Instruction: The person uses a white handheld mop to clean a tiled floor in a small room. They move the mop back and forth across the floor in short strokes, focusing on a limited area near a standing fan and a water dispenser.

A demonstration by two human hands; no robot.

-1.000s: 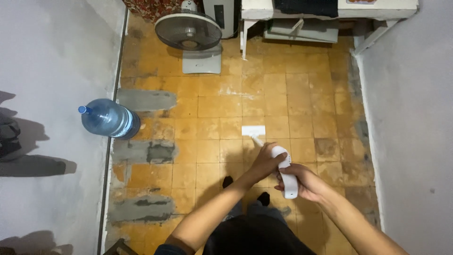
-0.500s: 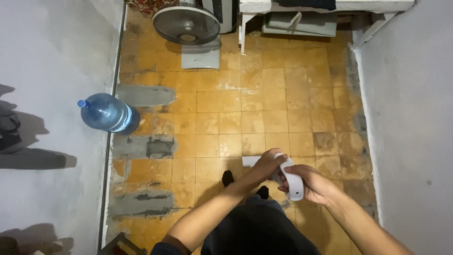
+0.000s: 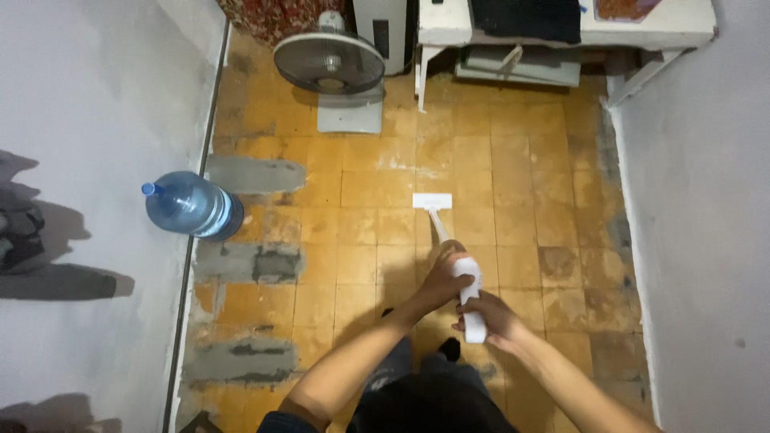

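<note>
Head view, looking straight down. Both hands close around the white handle of a mop. The left hand wraps the shaft farther forward, where it can steer. The right hand grips the thick end of the handle nearest the body, where it can push and pull. That stacked hold suits a long tool worked at arm's length. The shaft runs away from the person and down to a flat white mop head, which lies flat on the floor, well ahead of the feet and about in the middle of the room. Both arms reach forward and close together over dark trousers.

The floor is worn yellow-orange tile with grey cement patches along the left side, beside the wall. A blue water jug stands against that wall near the patches, well apart from the mop head. At the far end a fan sits on its pale base, its round grille tilted up toward the camera. To the right of it is a white table with a dark cloth draped over it and flat grey things stored underneath. A second pale wall closes the right side, so the open tiles form a lane between the two walls. Dark shapes at the far left edge are too cropped to name.
</note>
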